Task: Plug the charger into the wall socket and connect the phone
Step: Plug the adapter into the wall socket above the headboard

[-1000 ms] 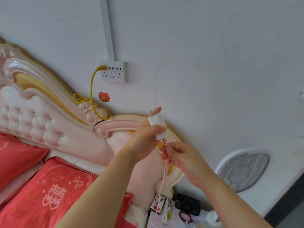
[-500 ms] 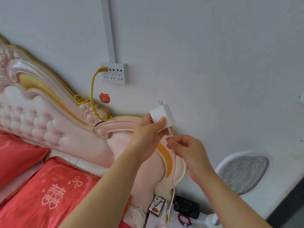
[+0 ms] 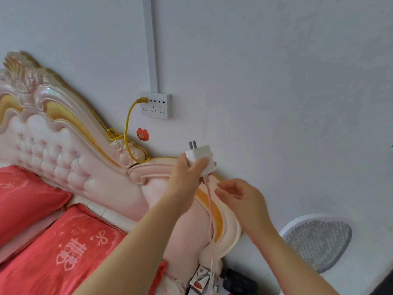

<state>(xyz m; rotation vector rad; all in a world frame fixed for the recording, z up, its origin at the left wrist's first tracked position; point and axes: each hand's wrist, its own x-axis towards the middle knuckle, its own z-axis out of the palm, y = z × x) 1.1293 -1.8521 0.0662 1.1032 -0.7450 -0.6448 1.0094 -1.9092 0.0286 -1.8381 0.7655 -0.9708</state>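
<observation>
Seen from the head: the left hand [image 3: 187, 173] clamps the white charger [image 3: 201, 159] by its body, thumb across the front and prongs bare. It sits below and right of the wall socket [image 3: 156, 106], above the headboard's [image 3: 148, 169] top edge. The right hand [image 3: 238, 196] curls loosely beside the pink cable [image 3: 210, 209], holding nothing. The charger looks light, rigid and smooth, so I'd grip the body, never the limp cord.
</observation>
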